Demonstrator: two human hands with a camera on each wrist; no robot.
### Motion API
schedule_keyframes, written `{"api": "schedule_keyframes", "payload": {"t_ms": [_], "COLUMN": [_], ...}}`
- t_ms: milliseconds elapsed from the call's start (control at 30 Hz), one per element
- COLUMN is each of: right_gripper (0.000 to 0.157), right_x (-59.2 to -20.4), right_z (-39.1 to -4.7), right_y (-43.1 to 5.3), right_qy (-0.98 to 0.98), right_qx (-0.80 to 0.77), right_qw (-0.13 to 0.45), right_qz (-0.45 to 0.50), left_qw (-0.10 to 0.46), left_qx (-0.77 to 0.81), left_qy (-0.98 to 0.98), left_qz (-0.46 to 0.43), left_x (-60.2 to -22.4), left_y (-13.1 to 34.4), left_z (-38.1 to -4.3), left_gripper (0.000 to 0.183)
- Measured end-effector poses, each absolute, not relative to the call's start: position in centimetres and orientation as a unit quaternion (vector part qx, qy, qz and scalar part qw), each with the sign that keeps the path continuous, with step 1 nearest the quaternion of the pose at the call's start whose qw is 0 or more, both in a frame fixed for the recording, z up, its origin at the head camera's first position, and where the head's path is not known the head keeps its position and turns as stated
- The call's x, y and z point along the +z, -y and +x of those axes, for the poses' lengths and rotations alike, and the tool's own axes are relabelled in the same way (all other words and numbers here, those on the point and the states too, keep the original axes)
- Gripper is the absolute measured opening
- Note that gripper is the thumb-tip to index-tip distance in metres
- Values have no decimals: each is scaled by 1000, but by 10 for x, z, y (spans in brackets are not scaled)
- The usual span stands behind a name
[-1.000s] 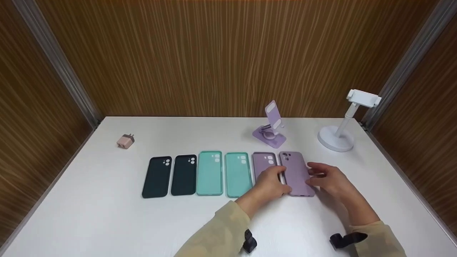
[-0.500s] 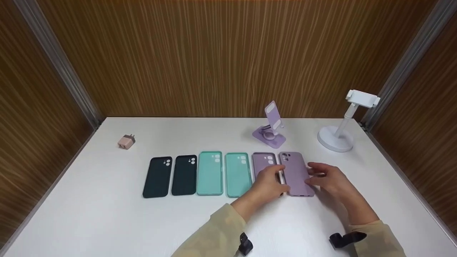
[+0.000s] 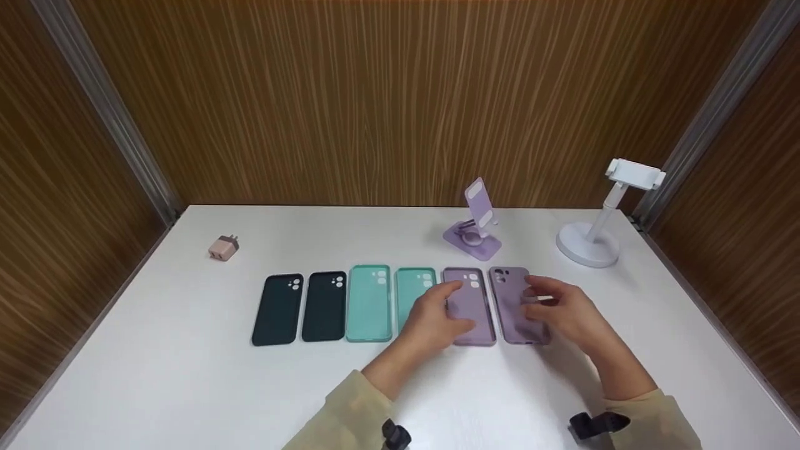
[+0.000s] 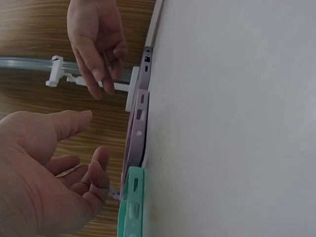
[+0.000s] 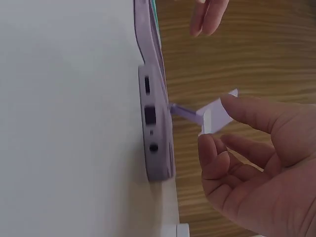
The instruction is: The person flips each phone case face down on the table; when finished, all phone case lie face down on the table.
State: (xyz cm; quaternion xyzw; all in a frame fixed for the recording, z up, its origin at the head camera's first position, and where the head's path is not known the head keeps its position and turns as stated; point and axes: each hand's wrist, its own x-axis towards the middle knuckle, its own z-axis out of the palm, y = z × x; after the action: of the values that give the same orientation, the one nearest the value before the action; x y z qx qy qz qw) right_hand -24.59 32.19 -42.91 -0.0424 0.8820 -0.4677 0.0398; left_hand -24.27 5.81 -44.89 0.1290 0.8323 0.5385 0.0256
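**Left hand [image 3: 431,320] shifts leftward; right hand [image 3: 572,312] edges inward**

Since half a second ago, the left hand has gone from the gap between the purple pair to above the inner purple case [image 3: 473,304], covering part of the right teal case [image 3: 407,295]; the right hand has edged left, over the right side of the outer purple case [image 3: 509,309]. Both hands are empty, fingers loosely bent and thumbs spread away; the wrist views show them raised clear of the cases.

Both purple cases lie flat right of centre in the frame, side by side; the left teal case [image 3: 369,306] and two dark cases [image 3: 324,307] continue the row leftward; a pink plug [image 3: 224,248] sits at left, a purple stand [image 3: 480,203] behind the purple cases, a white stand [image 3: 587,249] farther right, all on the white table [image 3: 187,387].
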Motion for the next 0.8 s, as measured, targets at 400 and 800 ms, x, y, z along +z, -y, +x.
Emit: {"api": "schedule_keyframes", "payload": {"t_ms": [400,800], "right_gripper": [68,64], "right_x": [-442,-447], "right_z": [-245,-245], "right_y": [-281,-277], "right_qy": [-876,-881], "right_qx": [-476,-465], "right_qw": [67,54], "right_qz": [-47,-65], "left_qw": [79,56], "left_qx": [523,488], "left_qy": [-842,-851], "left_qz": [109,186], "left_x": [-458,-469], "left_y": [-39,-36], "left_z": [-240,-241], "left_gripper": [79,81]}}
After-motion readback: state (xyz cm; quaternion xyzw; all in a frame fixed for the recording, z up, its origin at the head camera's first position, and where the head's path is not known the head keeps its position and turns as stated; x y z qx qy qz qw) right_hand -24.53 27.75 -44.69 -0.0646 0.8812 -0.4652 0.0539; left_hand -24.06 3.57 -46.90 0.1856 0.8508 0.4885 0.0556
